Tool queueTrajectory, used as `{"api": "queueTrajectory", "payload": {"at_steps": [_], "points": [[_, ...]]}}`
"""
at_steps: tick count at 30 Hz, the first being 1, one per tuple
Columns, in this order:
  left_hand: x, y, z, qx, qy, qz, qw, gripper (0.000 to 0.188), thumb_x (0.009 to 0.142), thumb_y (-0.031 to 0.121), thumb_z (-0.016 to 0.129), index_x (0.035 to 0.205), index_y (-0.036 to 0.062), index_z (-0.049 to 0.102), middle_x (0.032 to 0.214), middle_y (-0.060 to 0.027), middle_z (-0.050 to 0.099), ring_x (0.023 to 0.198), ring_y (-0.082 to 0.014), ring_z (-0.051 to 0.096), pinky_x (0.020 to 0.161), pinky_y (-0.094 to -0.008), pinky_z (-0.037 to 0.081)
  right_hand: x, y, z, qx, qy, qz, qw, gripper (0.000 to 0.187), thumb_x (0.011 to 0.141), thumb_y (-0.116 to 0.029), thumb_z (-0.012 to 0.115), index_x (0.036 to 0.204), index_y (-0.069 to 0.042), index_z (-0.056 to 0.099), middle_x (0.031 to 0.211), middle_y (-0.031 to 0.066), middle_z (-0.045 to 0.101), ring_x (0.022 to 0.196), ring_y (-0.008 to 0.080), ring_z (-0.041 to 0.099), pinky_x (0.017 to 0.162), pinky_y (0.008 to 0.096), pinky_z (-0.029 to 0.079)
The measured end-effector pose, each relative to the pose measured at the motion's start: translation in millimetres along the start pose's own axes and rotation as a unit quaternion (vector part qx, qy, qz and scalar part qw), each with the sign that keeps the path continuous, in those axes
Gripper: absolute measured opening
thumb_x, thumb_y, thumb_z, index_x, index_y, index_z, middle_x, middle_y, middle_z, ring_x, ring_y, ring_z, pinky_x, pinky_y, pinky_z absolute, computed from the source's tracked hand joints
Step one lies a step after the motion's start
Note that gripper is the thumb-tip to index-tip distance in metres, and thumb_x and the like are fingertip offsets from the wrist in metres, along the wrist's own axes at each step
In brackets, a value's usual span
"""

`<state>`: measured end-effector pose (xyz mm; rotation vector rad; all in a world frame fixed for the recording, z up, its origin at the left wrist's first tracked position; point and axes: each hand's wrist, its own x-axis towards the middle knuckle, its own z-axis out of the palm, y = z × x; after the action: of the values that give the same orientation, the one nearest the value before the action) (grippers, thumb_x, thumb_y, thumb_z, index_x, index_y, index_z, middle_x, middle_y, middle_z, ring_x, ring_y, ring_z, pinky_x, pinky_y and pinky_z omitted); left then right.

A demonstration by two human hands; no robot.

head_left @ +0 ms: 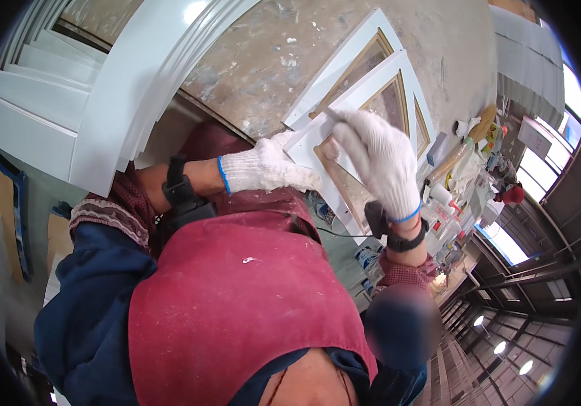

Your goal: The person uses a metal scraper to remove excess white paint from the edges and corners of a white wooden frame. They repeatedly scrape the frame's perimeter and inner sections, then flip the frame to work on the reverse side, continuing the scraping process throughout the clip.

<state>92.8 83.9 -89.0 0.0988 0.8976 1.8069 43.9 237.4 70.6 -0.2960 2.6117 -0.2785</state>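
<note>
Both my hands wear white knit gloves with blue cuffs. My left hand [270,166] is wrapped round the near-left corner of a white panel frame [388,68] with brown-edged openings. Over the same frame is my right hand [380,159], its fingers pressed together and bent. A thin greyish edge shows by its fingertips; what it is, I cannot make out. Beneath and behind lies a second white frame [331,71], partly covered by the first. Both frames rest on a paint-spotted brown work surface [257,81].
Large white panels or frames [125,88] stand stacked at the left. On the right are a white bottle with a red tip [441,195], a brush-like tan bundle [485,122] and assorted clutter. Several cans [368,257] stand below the frame, near a dark cable [344,235].
</note>
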Motion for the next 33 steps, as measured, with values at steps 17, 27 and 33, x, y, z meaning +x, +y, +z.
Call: {"api": "queueTrajectory", "payload": {"at_steps": [17, 27, 33], "points": [[-2, 9, 2, -0.078, -0.057, 0.017, 0.995, 0.052, 0.082, 0.003, 0.076, 0.128, 0.0012, 0.054, 0.112, -0.0082, 0.066, 0.098, -0.0128, 0.065, 0.084, -0.0281, 0.056, 30, 163, -16, -0.053, 0.248, 0.178, 0.951, 0.034, 0.092, -0.033, 0.060, 0.111, -0.005, 0.065, 0.091, 0.0170, 0.070, 0.084, 0.0318, 0.069, 0.079, 0.0395, 0.053], [-14, 59, 20, -0.059, -0.025, -0.010, 0.998, 0.050, 0.084, 0.006, 0.074, 0.129, 0.0009, 0.053, 0.108, -0.0084, 0.066, 0.091, -0.0133, 0.065, 0.080, -0.0280, 0.056, -154, 33, 60, 0.117, 0.128, 0.101, 0.980, 0.075, 0.064, -0.025, 0.087, 0.129, -0.003, 0.056, 0.118, 0.0182, 0.065, 0.105, 0.0327, 0.066, 0.085, 0.0364, 0.055], [-12, 88, 40, 0.306, -0.034, 0.202, 0.930, 0.047, 0.081, 0.008, 0.073, 0.125, 0.0024, 0.057, 0.109, -0.0091, 0.065, 0.094, -0.0172, 0.064, 0.083, -0.0310, 0.054, -189, 36, 86, 0.047, 0.312, 0.110, 0.943, 0.061, 0.062, -0.008, 0.085, 0.120, -0.004, 0.063, 0.110, 0.0184, 0.069, 0.086, 0.0307, 0.071, 0.075, 0.0344, 0.056]]}}
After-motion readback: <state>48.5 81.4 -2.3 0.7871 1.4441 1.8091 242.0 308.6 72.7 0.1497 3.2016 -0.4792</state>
